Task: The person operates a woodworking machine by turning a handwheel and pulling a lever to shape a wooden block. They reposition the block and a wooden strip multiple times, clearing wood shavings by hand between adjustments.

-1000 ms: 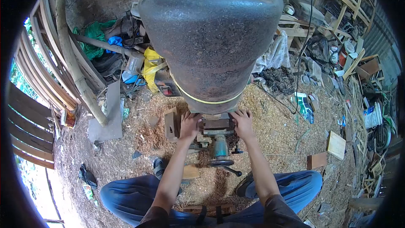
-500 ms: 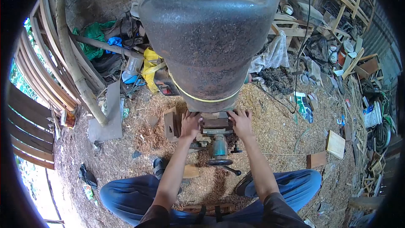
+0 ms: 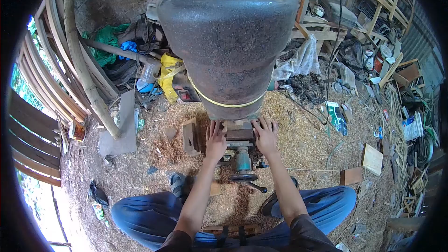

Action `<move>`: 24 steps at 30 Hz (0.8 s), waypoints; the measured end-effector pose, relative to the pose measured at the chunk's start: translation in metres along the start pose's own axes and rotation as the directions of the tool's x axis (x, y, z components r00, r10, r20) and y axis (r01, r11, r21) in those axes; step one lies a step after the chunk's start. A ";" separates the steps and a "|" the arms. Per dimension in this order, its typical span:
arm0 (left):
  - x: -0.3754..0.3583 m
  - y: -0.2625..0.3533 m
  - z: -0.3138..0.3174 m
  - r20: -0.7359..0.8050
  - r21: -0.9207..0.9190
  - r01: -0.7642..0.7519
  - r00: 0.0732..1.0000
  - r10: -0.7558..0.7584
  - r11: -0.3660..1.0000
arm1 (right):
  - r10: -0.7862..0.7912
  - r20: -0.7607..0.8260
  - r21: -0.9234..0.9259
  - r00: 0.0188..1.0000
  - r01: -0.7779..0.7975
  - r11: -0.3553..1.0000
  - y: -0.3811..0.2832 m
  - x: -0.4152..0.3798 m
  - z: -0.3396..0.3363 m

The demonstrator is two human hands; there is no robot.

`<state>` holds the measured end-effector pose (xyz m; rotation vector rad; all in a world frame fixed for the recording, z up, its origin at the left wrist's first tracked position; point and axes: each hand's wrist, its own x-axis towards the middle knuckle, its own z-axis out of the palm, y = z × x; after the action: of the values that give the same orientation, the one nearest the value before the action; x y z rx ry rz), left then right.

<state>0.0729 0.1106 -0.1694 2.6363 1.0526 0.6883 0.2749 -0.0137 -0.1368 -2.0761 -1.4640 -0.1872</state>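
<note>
A brown wooden block (image 3: 239, 134) lies crosswise on the small machine table, under a large rusty motor housing (image 3: 228, 51). My left hand (image 3: 216, 141) is at the block's left end, its fingers pointing forward and its thumb side against the wood. At the right end my right hand (image 3: 265, 136) holds the block in a similar way, fingers bent over beside it. The motor housing hides whatever tool is above the block. Below the table are a green column (image 3: 243, 161) and a round handwheel (image 3: 243, 177) with a black crank handle (image 3: 256, 187).
Left of the machine stands a wooden piece with a slot (image 3: 190, 137). Wood shavings cover the ground. Two wood blocks (image 3: 351, 176) (image 3: 372, 160) lie at right. A pole (image 3: 84, 60) leans at left, and a cable (image 3: 329, 65) hangs at right.
My left hand has shifted slightly, its fingers now straighter and more spread. My right hand stays at the block's right end. The view has tilted a little.
</note>
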 end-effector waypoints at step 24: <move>-0.020 0.032 -0.036 -0.053 -0.155 0.076 0.995 -0.085 0.985 | 0.017 0.030 0.188 0.999 -0.022 0.982 -0.024 -0.032 -0.025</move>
<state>0.0615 0.0747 -0.1335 2.4431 1.0707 0.8007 0.2464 -0.0481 -0.1207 -1.9467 -1.4192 -0.0105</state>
